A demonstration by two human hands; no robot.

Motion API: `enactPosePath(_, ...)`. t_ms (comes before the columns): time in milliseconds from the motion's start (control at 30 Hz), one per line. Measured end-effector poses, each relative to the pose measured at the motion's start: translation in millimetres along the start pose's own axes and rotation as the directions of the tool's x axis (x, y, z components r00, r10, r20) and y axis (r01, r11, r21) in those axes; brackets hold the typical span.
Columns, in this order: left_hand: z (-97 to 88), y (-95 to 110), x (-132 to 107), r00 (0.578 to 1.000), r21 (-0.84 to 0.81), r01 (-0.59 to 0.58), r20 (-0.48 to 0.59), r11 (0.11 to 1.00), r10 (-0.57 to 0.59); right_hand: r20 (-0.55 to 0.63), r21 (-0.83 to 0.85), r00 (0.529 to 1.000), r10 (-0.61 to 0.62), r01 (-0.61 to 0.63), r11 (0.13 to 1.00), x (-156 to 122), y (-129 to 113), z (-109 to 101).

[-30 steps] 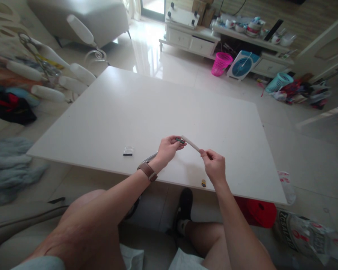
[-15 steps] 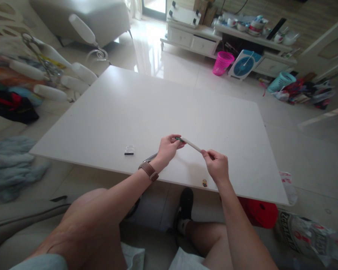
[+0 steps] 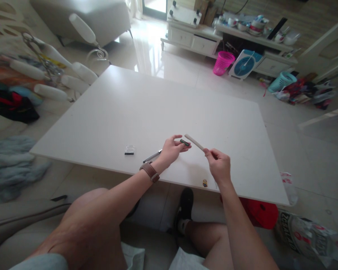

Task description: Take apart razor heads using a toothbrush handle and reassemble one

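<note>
My left hand [image 3: 172, 149] pinches a small dark piece [image 3: 184, 142] between thumb and fingertips, just above the white table [image 3: 129, 108]. My right hand [image 3: 219, 165] is closed on the near end of a thin white stick [image 3: 193, 141] that slants up and to the left. The stick's far tip sits just beside the dark piece, with a small gap between them. A brown watch strap [image 3: 150, 171] circles my left wrist.
A small clear and black part [image 3: 129, 150] and a dark pen-like rod [image 3: 152, 156] lie on the table left of my hands. A yellow sticker [image 3: 204, 183] marks the near edge. Pink basket [image 3: 223, 62], fan [image 3: 244, 64] and cabinet stand beyond. My knees are under the table edge.
The dark piece and the stick have come apart: before, the piece sat at the stick's tip, now my left hand holds it separately. My right hand shifted slightly right.
</note>
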State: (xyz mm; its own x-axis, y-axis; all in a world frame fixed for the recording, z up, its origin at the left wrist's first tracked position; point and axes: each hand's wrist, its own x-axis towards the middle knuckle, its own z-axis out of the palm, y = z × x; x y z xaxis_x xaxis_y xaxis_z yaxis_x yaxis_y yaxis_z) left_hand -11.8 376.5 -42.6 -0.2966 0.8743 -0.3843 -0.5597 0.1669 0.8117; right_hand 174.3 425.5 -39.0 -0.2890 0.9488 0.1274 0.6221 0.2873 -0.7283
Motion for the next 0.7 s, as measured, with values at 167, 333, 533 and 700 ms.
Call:
enactPosePath(167, -5.5, 10, 2, 0.998, -0.026, 0.009, -0.058, 1.000, -0.010, 0.020, -0.021, 1.000, 0.016, -0.016, 1.000, 3, 9, -11)
enactPosePath(333, -3.7, 5, 2, 0.998, -0.004, 0.013, -0.063, 1.000, -0.013, 0.108, -0.066, 0.994, -0.003, 0.010, 0.998, 2, 9, -5)
enactPosePath(533, 1.4, -7, -2, 0.999, 0.015, 0.017, 0.034, 1.000, -0.017, 0.110, -0.016, 0.994, -0.002, 0.004, 1.000, 0, 1, 7)
enactPosePath(700, 0.3, -5, -2, 0.998, -0.039, 0.015, 0.067, 0.999, -0.012, -0.011, 0.208, 0.989, 0.147, -0.141, 0.968, 3, 6, 8)
